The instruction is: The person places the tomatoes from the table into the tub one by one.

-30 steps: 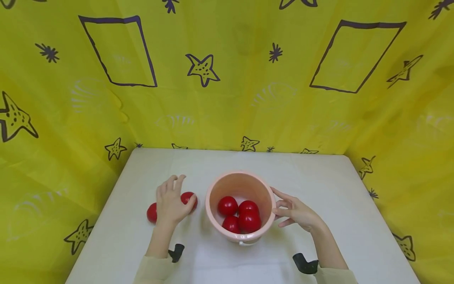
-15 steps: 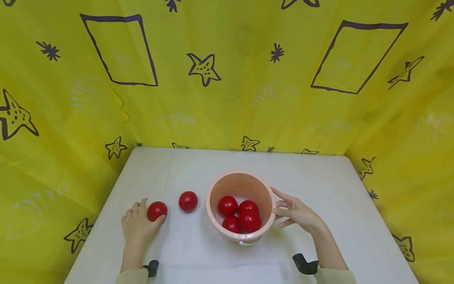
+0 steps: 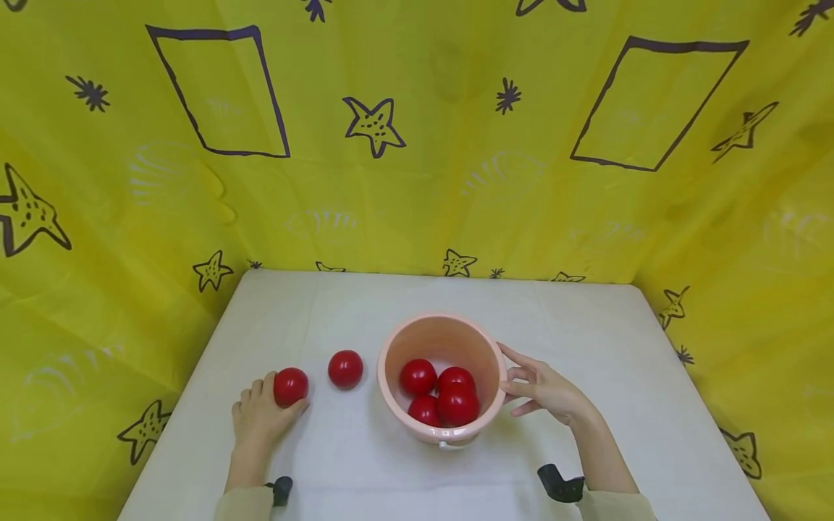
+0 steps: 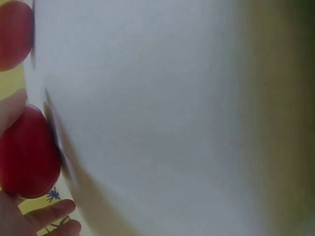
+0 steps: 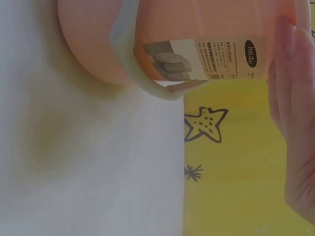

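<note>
On the left of the table in the head view, my left hand [image 3: 259, 421] grips a red ball [image 3: 291, 387]. The left wrist view has the thumb above that ball [image 4: 29, 157] and fingers below it. A second red ball [image 3: 345, 369] lies apart, between the left hand and the pink bucket [image 3: 384, 391]. Inside the bucket are several red balls [image 3: 458, 404]. My right hand [image 3: 554, 391] touches the bucket's right side near the rim, its thumb against the outer wall in the right wrist view. Some of its fingers are hidden there.
The white table [image 3: 554, 318] is enclosed at the back and sides by yellow cloth [image 3: 430, 202] with drawn stars. A pale handle [image 5: 147, 88] hangs down the bucket's side, beside a printed label [image 5: 211, 59].
My left hand has moved left and nearer, off the ball closest to the bucket, and its fingers have closed round the farther-left ball, shifting it slightly. The right hand and bucket stay put.
</note>
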`<action>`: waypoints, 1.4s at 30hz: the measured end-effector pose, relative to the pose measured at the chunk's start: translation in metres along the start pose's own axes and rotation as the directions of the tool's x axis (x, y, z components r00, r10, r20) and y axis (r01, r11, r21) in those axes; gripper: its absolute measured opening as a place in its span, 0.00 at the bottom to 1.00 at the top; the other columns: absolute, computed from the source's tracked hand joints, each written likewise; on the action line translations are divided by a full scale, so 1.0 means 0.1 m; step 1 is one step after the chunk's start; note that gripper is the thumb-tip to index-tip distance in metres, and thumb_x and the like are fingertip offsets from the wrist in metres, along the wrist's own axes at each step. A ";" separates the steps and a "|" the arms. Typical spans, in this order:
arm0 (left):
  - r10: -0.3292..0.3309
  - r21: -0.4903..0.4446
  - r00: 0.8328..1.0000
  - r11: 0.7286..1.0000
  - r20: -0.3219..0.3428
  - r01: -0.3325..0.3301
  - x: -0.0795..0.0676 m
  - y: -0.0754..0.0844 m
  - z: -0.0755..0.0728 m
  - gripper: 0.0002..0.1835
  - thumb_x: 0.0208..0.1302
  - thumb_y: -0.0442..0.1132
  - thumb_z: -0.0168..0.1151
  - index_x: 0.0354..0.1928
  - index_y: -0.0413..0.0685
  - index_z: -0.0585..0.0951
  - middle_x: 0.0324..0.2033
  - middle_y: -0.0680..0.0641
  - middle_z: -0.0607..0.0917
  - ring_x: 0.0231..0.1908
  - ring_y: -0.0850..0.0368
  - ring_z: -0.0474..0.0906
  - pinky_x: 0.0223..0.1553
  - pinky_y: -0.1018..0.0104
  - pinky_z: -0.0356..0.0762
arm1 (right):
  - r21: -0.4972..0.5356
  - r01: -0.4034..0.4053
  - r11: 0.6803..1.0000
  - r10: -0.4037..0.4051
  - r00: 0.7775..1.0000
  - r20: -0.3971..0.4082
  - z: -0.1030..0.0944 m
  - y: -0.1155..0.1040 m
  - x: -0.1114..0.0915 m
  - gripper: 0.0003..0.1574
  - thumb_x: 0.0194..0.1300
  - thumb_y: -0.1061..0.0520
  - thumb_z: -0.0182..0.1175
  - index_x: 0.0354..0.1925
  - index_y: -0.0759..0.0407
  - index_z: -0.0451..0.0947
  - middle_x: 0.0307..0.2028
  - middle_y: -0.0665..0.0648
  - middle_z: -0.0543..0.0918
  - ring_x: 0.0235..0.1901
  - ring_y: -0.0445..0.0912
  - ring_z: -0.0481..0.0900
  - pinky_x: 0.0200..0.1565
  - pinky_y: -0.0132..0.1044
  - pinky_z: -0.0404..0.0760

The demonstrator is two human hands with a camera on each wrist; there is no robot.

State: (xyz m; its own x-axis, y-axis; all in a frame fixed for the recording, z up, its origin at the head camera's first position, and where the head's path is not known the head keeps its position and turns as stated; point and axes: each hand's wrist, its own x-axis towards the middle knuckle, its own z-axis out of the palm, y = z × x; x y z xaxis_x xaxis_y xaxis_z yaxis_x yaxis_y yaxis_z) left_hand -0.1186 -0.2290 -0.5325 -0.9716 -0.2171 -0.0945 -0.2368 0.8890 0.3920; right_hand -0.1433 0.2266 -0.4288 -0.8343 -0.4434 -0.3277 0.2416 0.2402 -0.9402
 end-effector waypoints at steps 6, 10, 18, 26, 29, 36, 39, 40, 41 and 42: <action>-0.013 -0.028 1.000 1.000 -0.008 0.012 0.02 0.00 0.02 0.43 0.49 0.56 0.63 0.59 0.34 0.60 0.50 0.29 0.66 0.52 0.33 0.58 0.50 0.36 0.58 | 0.006 0.006 1.000 -0.006 1.000 0.005 0.00 0.00 0.00 0.47 0.61 0.59 0.58 0.70 0.59 0.44 0.36 0.59 0.78 0.34 0.51 0.83 0.32 0.44 0.82; -0.017 -0.020 0.999 1.000 -0.040 0.016 0.05 0.01 0.04 0.41 0.49 0.57 0.63 0.56 0.34 0.62 0.47 0.30 0.68 0.50 0.35 0.60 0.48 0.37 0.59 | 0.009 0.009 1.000 -0.009 1.000 0.011 0.00 0.00 -0.01 0.47 0.61 0.60 0.58 0.70 0.59 0.44 0.38 0.63 0.79 0.35 0.51 0.83 0.32 0.44 0.82; 0.036 -0.060 0.973 0.997 -0.227 -0.051 0.15 0.20 -0.03 0.36 0.49 0.57 0.62 0.52 0.36 0.67 0.43 0.36 0.71 0.44 0.39 0.64 0.44 0.42 0.61 | 0.002 0.012 1.000 -0.012 1.000 0.013 0.00 0.00 -0.02 0.47 0.61 0.59 0.58 0.70 0.59 0.43 0.40 0.68 0.78 0.35 0.51 0.83 0.32 0.44 0.82; 0.160 -0.012 0.941 0.985 -0.297 -0.171 0.24 0.70 -0.38 0.40 0.43 0.56 0.66 0.53 0.36 0.66 0.45 0.35 0.72 0.45 0.39 0.66 0.47 0.41 0.64 | 0.000 0.006 1.000 -0.006 1.000 0.005 0.00 0.00 -0.01 0.47 0.61 0.59 0.59 0.70 0.59 0.44 0.40 0.66 0.78 0.34 0.51 0.83 0.32 0.44 0.82; 0.192 -0.005 0.931 0.979 -0.311 -0.204 0.23 0.92 -0.50 0.41 0.42 0.57 0.67 0.54 0.37 0.66 0.46 0.36 0.72 0.45 0.40 0.66 0.48 0.41 0.65 | -0.007 0.003 1.000 -0.003 1.000 0.001 0.00 0.00 -0.01 0.47 0.61 0.59 0.59 0.70 0.59 0.45 0.40 0.66 0.78 0.34 0.51 0.83 0.32 0.44 0.82; 0.334 0.045 0.874 0.939 -0.353 -0.341 0.19 1.42 -0.65 0.42 0.40 0.57 0.68 0.55 0.39 0.68 0.47 0.38 0.73 0.48 0.43 0.67 0.49 0.44 0.67 | -0.010 0.013 1.000 -0.013 1.000 0.013 0.00 -0.02 -0.01 0.47 0.61 0.59 0.58 0.70 0.60 0.44 0.40 0.68 0.78 0.35 0.51 0.83 0.32 0.43 0.82; 0.412 0.079 0.842 0.908 -0.347 -0.412 0.16 1.60 -0.63 0.42 0.40 0.58 0.68 0.56 0.41 0.68 0.47 0.40 0.73 0.49 0.45 0.67 0.50 0.46 0.67 | -0.010 0.015 1.000 -0.015 1.000 0.013 0.00 -0.02 -0.01 0.47 0.61 0.59 0.58 0.70 0.60 0.44 0.41 0.69 0.78 0.34 0.51 0.83 0.32 0.44 0.82; 0.437 0.090 0.832 0.896 -0.342 -0.434 0.15 1.66 -0.62 0.43 0.40 0.59 0.68 0.56 0.41 0.69 0.47 0.40 0.73 0.49 0.45 0.67 0.50 0.47 0.67 | -0.009 0.015 1.000 -0.014 1.000 0.012 0.00 -0.02 -0.01 0.47 0.61 0.59 0.58 0.70 0.60 0.44 0.41 0.69 0.78 0.34 0.51 0.83 0.32 0.44 0.82; 0.462 0.100 0.822 0.884 -0.334 -0.456 0.14 1.71 -0.60 0.43 0.39 0.59 0.68 0.56 0.41 0.69 0.47 0.41 0.73 0.49 0.46 0.67 0.51 0.47 0.67 | -0.009 0.013 1.000 -0.013 1.000 0.011 0.00 -0.01 -0.01 0.47 0.61 0.59 0.58 0.70 0.60 0.45 0.41 0.69 0.77 0.34 0.51 0.83 0.32 0.44 0.82; 0.486 0.109 0.811 0.871 -0.326 -0.478 0.12 1.77 -0.58 0.43 0.39 0.59 0.68 0.56 0.42 0.69 0.47 0.41 0.73 0.48 0.47 0.67 0.51 0.48 0.67 | -0.009 0.012 1.000 -0.012 1.000 0.009 0.00 -0.01 -0.01 0.47 0.61 0.59 0.58 0.70 0.60 0.45 0.41 0.70 0.77 0.34 0.51 0.83 0.32 0.44 0.82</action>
State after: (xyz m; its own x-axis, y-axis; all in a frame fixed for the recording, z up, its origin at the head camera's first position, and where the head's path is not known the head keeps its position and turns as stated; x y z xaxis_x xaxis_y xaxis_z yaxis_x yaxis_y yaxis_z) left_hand -0.1724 -0.0981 -0.4115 -0.9027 0.1245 0.4119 0.2582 0.9225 0.2869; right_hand -0.1424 0.2267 -0.4271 -0.8324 -0.4541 -0.3175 0.2274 0.2425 -0.9431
